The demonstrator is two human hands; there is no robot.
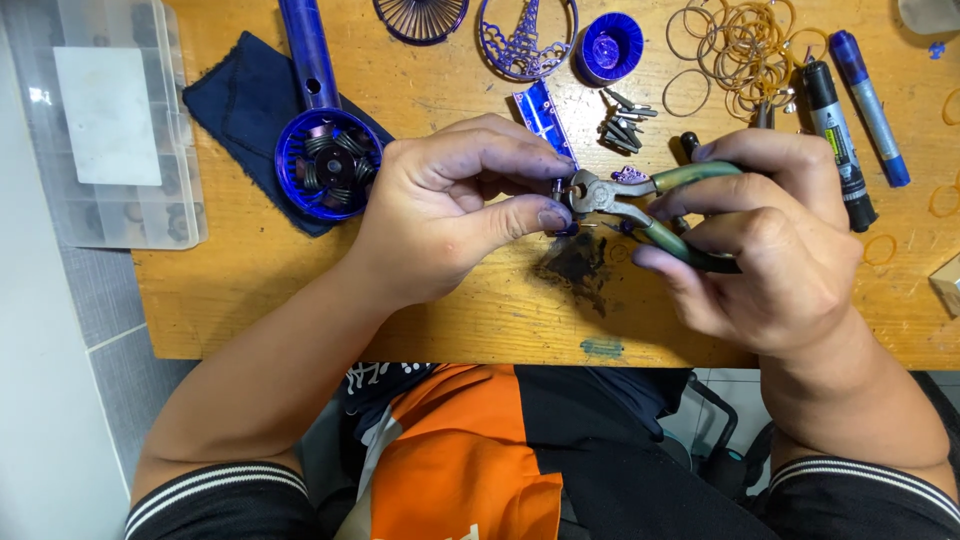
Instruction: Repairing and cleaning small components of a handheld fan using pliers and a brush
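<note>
My left hand (pixel 455 205) pinches a small purple part (pixel 562 208) between thumb and forefinger, just above the wooden table (pixel 250 280). My right hand (pixel 760 240) grips green-handled pliers (pixel 640 200); their metal jaws meet the small part at my left fingertips. The part is mostly hidden by my fingers. Both hands hover over a dark stain (pixel 580 265) on the wood.
A blue handheld fan body (pixel 325 150) lies on a dark cloth (pixel 245 100) at the left. A clear compartment box (pixel 105 120) sits further left. Behind are a blue grille (pixel 420 18), a round purple ornament (pixel 528 35), a blue cap (pixel 610 45), screws (pixel 625 125), rubber bands (pixel 745 45) and two markers (pixel 850 110).
</note>
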